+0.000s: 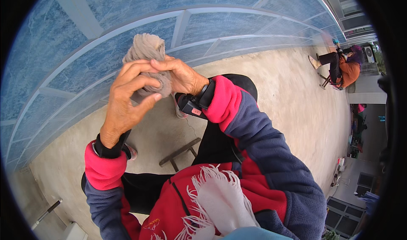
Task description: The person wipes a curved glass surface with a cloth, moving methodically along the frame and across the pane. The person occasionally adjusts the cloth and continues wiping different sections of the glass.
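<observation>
A crumpled grey-brown cloth [146, 47] is bunched between my two hands, raised in front of a wall of blue panels in pale frames [219, 27]. My left hand [128, 90] grips its lower left side, the fingers curled over the folds and the thumb at the lower end. From the right, my right hand [184, 73] holds it too, with the thumb laid over the front near my left fingertips. Part of the cloth is hidden behind the fingers. Its upper end bulges above both hands. Each wrist carries a black band, and a black box-shaped device [190, 106] sits at the right one.
A wooden stool or bench part [179, 152] shows between my legs on the concrete floor [273, 81]. At the far right another person [346, 68] sits on a low stool beside the panels. A pole with a dark grip [47, 213] lies at the lower left.
</observation>
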`<state>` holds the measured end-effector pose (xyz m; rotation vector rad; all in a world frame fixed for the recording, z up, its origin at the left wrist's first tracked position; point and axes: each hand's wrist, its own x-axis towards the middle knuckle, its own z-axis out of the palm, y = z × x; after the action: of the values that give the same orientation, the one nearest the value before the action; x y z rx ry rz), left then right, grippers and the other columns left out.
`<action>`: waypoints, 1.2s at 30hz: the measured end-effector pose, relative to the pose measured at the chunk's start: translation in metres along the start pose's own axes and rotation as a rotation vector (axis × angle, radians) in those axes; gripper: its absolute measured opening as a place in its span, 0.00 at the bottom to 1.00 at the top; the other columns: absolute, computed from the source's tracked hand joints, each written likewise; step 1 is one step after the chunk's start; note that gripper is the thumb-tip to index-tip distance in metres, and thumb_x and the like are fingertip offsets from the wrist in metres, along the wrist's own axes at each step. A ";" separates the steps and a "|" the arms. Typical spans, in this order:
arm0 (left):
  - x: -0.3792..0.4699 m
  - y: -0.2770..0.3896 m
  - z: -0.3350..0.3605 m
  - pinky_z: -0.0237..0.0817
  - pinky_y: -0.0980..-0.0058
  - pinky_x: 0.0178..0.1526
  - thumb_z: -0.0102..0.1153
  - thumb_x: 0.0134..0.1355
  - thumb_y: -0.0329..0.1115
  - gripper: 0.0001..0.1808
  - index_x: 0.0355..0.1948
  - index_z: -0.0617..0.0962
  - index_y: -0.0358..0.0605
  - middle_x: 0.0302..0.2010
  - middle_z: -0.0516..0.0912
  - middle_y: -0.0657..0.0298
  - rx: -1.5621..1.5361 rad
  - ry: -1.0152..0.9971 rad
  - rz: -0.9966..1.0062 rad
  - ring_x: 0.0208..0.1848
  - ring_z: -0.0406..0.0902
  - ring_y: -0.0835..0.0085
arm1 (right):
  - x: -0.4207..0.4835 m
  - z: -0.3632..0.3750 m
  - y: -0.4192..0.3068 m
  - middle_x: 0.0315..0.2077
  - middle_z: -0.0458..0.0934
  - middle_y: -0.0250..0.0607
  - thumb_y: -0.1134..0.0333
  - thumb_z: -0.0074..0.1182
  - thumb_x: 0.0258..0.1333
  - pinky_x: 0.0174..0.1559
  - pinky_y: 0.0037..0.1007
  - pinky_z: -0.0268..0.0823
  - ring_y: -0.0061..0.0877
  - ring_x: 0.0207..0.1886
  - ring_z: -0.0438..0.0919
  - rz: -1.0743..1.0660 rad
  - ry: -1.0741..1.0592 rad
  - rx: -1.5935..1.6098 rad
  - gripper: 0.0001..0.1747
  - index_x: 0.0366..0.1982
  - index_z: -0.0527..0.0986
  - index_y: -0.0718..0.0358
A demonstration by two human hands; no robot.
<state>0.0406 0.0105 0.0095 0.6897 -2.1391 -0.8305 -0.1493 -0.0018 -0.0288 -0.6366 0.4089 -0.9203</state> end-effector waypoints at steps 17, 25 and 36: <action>0.014 -0.022 0.006 0.69 0.75 0.52 0.58 0.58 0.22 0.10 0.41 0.83 0.37 0.45 0.84 0.62 -0.269 0.061 -0.324 0.47 0.79 0.74 | -0.091 -0.211 -0.047 0.46 0.81 0.48 0.64 0.53 0.64 0.51 0.44 0.76 0.40 0.47 0.82 -0.160 0.742 0.132 0.18 0.51 0.73 0.67; 0.023 -0.020 0.008 0.69 0.75 0.51 0.57 0.60 0.23 0.08 0.40 0.83 0.37 0.41 0.84 0.62 -0.328 0.003 -0.338 0.45 0.80 0.74 | -0.103 -0.323 -0.102 0.37 0.81 0.56 0.69 0.43 0.66 0.41 0.55 0.79 0.50 0.40 0.83 -0.558 1.350 -0.122 0.14 0.41 0.76 0.72; -0.024 -0.019 -0.036 0.66 0.72 0.55 0.57 0.61 0.23 0.08 0.41 0.83 0.37 0.41 0.84 0.62 -0.296 0.135 -0.564 0.49 0.80 0.72 | -0.086 -0.317 -0.108 0.43 0.78 0.52 0.82 0.58 0.48 0.35 0.40 0.75 0.37 0.37 0.80 -0.677 1.365 -0.385 0.35 0.62 0.66 0.69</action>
<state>0.0867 0.0020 0.0038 1.1724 -1.6640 -1.3209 -0.4448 -0.0829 -0.1884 -0.3957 1.6831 -1.8992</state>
